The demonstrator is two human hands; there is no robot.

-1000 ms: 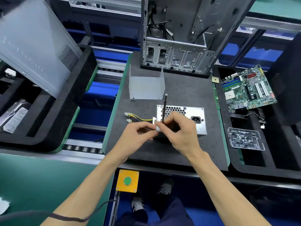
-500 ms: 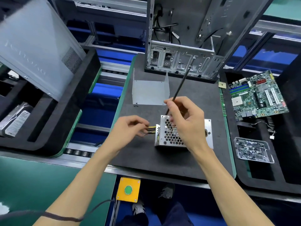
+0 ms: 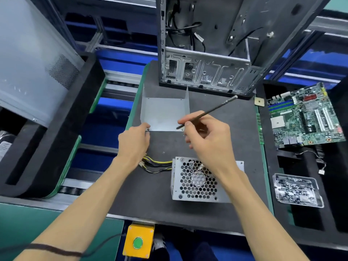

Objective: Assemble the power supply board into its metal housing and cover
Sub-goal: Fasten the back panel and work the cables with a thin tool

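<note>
Perforated grey steel marks the power supply housing (image 3: 197,182), set nearest on the black mat (image 3: 235,129); its fan label cannot be read. A thin screwdriver (image 3: 207,112) is pinched by the right hand (image 3: 205,140). The left hand (image 3: 134,142) is curled at the corner of the metal cover (image 3: 164,112), farther back; what it holds cannot be told.

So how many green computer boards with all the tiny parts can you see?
1. The green circuit board lies flat in the black tray on the right, beside the dark work mat. Others may be hidden inside the metal power supply box or the tall computer case.
</note>
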